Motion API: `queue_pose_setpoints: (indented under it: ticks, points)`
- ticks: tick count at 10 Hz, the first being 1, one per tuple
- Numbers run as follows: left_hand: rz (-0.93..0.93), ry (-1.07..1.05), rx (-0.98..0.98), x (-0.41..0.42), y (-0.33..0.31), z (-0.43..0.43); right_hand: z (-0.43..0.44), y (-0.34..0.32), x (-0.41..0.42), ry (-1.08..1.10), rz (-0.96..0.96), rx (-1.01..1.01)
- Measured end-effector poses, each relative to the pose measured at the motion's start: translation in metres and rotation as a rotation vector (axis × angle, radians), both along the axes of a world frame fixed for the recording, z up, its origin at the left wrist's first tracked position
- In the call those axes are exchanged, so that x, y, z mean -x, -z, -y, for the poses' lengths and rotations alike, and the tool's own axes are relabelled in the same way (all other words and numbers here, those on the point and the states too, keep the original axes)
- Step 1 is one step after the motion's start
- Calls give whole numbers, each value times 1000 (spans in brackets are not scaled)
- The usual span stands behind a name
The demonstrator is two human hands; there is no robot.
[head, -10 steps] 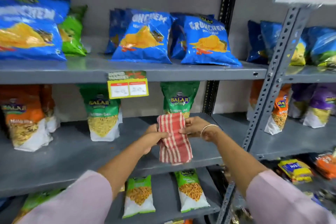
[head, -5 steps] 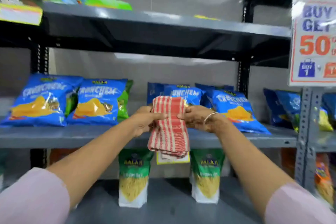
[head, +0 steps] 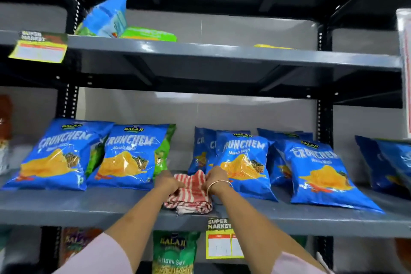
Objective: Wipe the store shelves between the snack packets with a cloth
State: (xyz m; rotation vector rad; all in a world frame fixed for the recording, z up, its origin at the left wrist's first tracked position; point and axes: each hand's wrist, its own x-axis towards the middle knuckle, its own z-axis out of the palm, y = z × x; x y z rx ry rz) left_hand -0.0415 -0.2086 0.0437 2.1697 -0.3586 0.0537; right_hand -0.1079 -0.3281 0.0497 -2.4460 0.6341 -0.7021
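A red-and-white striped cloth (head: 189, 196) lies bunched on the grey middle shelf (head: 89, 207), in the gap between two groups of blue Crunchem packets. My left hand (head: 166, 182) grips its left side and my right hand (head: 216, 179), with a bangle on the wrist, grips its right side. Blue packets (head: 126, 158) lean just left of the gap, with a green packet (head: 164, 151) behind them. More blue packets (head: 244, 162) lean just right of it, touching my right hand.
The upper shelf (head: 222, 55) carries a blue packet (head: 106, 18) and green packets (head: 146, 34). Price tags hang on the shelf edges (head: 219, 238). Black slotted uprights (head: 323, 118) stand at both sides. A green Balaji packet (head: 173, 251) stands below.
Both hands lifted the cloth from in front of the lower shelf up to the Crunchem shelf and set it down in the gap. The view tilted upward.
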Motion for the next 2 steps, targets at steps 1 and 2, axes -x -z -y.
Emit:
queue_pose_setpoints:
  ticks: [1, 2]
  points:
    - [30, -11, -152, -5, 8, -1, -4, 3, 7, -33, 8, -31]
    - [219, -108, -231, -1, 5, -5, -15, -21, 27, -139, 261, -167]
